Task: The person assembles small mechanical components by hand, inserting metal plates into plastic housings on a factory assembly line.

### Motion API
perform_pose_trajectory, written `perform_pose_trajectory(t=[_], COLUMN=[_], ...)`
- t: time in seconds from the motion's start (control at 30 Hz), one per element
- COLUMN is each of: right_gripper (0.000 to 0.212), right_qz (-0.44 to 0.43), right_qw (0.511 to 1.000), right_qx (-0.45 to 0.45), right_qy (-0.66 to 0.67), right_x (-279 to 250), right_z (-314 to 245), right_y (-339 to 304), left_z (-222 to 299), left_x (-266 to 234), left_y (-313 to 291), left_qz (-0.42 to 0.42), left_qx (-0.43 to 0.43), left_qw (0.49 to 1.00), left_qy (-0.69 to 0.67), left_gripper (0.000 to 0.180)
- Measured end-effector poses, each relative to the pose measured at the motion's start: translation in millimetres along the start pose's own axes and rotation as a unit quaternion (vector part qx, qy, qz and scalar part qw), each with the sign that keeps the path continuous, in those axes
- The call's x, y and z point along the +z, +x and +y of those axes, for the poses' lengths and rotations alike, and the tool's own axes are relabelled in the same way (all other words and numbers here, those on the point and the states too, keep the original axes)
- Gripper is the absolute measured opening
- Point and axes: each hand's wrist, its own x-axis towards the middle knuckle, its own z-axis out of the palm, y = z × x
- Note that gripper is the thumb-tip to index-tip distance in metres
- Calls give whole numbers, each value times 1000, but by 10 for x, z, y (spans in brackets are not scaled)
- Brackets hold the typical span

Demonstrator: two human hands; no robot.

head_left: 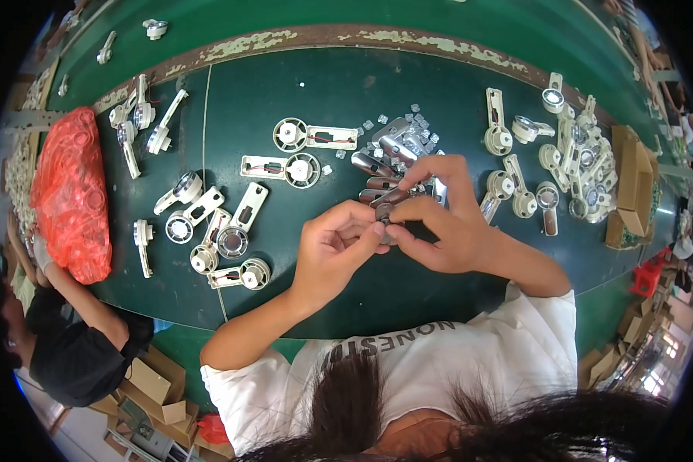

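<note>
My left hand (pixel 333 245) and my right hand (pixel 448 227) meet over the near middle of the green table. Between their fingertips they pinch a small dark grey piece (pixel 385 213), mostly covered by the fingers, so its kind cannot be made out. Just beyond my fingers lie shiny silver elongated covers (pixel 372 164), some partly hidden behind my right hand. Small clear square plastic pieces (pixel 417 123) are scattered around them. Farther left, two white fan housings with round grilles lie flat, one above (pixel 331 138) the other (pixel 263 167), red wires showing in their handles.
Several white fan units (pixel 231 240) lie to the left, and more are heaped (pixel 585 165) at the right beside an open cardboard box (pixel 634 181). A red plastic bag (pixel 73 196) stands at the left edge, near a co-worker's arm (pixel 85 296). A raised, worn rim (pixel 323 36) borders the far side.
</note>
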Motion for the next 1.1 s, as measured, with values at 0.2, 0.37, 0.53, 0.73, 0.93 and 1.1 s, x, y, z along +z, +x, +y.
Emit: perform_pose_trajectory(t=[0.2, 0.37, 0.53, 0.73, 0.93, 1.1], right_gripper=[23, 19, 14, 13, 11, 10], right_qz=[-24, -15, -3, -110, -82, 18], right_qw=[1000, 991, 965, 928, 974, 942], right_qx=[9, 48, 105, 213, 93, 190], right_qy=[8, 122, 242, 285, 190, 275], right_x=[26, -13, -54, -74, -61, -9], right_z=[52, 60, 81, 22, 24, 10], right_y=[-46, -4, 28, 17, 42, -39], left_z=[48, -7, 125, 59, 42, 55], left_x=[-12, 43, -24, -25, -3, 41], left_y=[-2, 28, 19, 28, 57, 47], left_qz=[0, -41, -32, -21, 5, 68], left_qx=[-20, 100, 115, 141, 90, 83], left_qw=[999, 993, 982, 983, 996, 994], left_qy=[31, 42, 145, 118, -2, -31], left_gripper=[9, 23, 13, 11, 21, 26])
